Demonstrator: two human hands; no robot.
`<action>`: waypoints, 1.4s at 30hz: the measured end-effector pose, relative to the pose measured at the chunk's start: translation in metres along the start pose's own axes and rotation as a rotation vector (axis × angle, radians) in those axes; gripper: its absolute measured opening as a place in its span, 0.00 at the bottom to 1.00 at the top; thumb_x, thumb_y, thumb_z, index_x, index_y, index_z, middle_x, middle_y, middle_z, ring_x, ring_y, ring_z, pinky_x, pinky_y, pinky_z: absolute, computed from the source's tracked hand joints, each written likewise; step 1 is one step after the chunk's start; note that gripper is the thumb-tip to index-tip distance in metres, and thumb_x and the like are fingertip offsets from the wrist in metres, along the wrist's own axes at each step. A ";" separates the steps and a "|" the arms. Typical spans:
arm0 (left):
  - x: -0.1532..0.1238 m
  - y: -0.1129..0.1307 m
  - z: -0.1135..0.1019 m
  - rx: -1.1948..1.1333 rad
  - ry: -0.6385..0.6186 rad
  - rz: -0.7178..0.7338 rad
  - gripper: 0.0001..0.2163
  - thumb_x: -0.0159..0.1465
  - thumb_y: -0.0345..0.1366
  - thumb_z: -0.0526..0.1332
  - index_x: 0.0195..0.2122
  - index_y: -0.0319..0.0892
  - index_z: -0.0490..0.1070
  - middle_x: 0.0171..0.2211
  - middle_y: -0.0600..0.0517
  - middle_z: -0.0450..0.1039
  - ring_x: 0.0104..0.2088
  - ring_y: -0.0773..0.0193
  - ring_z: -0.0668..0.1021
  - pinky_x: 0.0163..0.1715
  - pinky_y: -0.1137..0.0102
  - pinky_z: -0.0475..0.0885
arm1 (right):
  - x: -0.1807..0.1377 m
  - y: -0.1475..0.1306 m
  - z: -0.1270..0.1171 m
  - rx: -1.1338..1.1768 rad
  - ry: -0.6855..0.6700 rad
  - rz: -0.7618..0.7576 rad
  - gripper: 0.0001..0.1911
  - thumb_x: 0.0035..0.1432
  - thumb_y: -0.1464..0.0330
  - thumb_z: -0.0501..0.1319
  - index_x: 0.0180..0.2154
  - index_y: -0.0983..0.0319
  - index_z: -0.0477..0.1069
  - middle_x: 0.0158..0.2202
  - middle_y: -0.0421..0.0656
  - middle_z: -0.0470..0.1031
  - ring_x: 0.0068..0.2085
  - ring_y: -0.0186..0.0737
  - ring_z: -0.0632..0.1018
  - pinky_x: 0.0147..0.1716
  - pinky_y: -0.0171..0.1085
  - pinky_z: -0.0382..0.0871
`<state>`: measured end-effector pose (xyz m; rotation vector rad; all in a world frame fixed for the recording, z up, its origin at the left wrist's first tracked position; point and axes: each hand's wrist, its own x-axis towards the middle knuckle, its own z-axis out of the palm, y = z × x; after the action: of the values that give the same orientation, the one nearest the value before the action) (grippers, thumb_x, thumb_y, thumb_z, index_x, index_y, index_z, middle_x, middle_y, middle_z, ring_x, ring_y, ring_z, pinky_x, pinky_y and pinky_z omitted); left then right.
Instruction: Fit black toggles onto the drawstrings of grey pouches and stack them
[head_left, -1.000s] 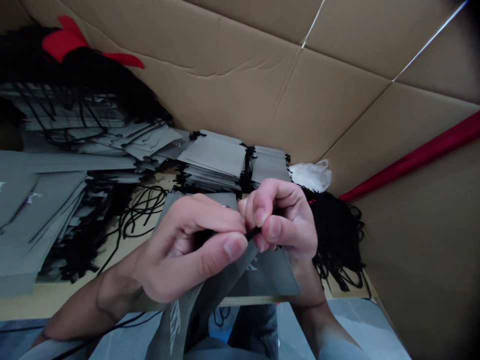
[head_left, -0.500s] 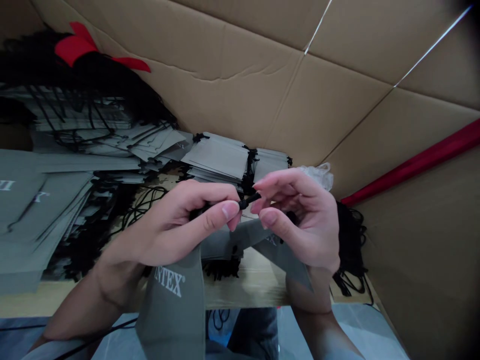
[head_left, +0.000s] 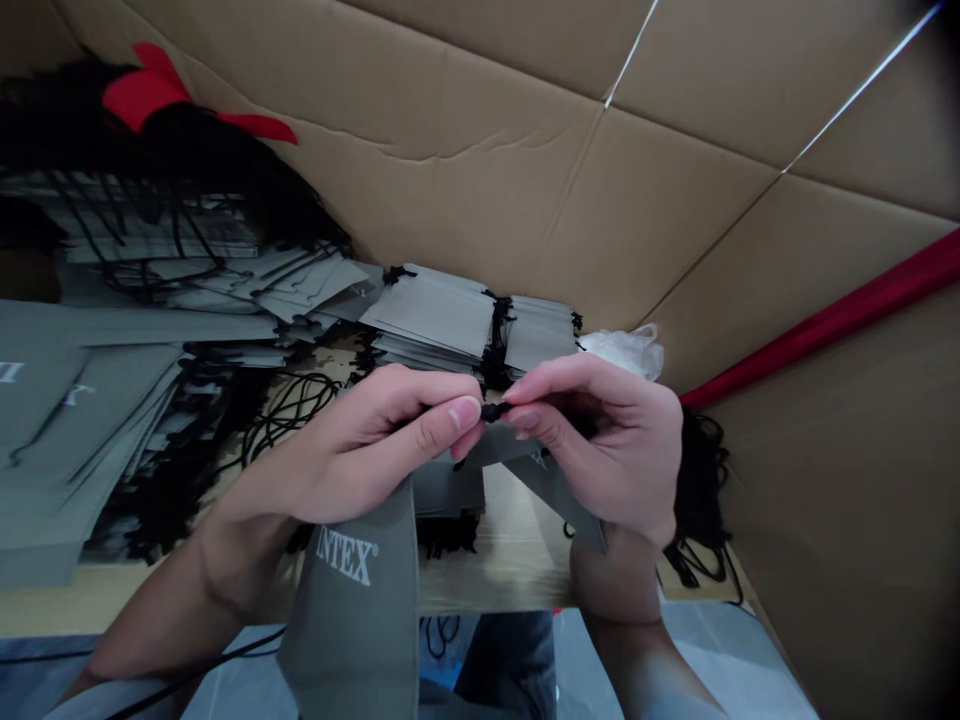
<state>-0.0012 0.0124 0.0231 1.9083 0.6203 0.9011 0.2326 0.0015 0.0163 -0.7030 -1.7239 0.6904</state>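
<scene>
Between my two hands runs a short black cord [head_left: 494, 411] with a knot in it. My left hand [head_left: 367, 440] pinches it on one side of the knot, thumb against forefinger. On the other side, my right hand [head_left: 600, 430] grips the cord's end between thumb and fingertips. A grey fabric piece [head_left: 356, 600] with white "INTEX" lettering hangs below my left hand. Another grey flap [head_left: 559, 495] hangs under my right hand; whether the two are one piece I cannot tell.
Stacks of grey pieces with black cords [head_left: 442, 310] stand behind my hands, and a larger pile [head_left: 90, 420] lies left. Black cords [head_left: 701, 490] and a clear plastic bag [head_left: 626, 350] are at right. Cardboard walls [head_left: 465, 130] enclose the wooden table [head_left: 517, 570].
My right hand has closed its fingertips on the cord's end, where they were apart before. The left hand keeps its pinch, and the hanging fabric has shifted slightly.
</scene>
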 end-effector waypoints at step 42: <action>-0.116 -0.145 -0.005 0.768 0.207 0.181 0.17 0.66 0.24 0.61 0.48 0.46 0.87 0.52 0.44 0.88 0.58 0.46 0.86 0.59 0.52 0.87 | -0.060 0.090 0.024 -0.953 -0.720 -0.081 0.14 0.65 0.83 0.68 0.48 0.65 0.84 0.49 0.55 0.85 0.53 0.54 0.78 0.34 0.39 0.71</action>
<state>-0.0842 -0.0020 -0.1425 2.6006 1.0375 1.0798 0.2330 0.0132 -0.0935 -1.0857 -2.7698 -0.0179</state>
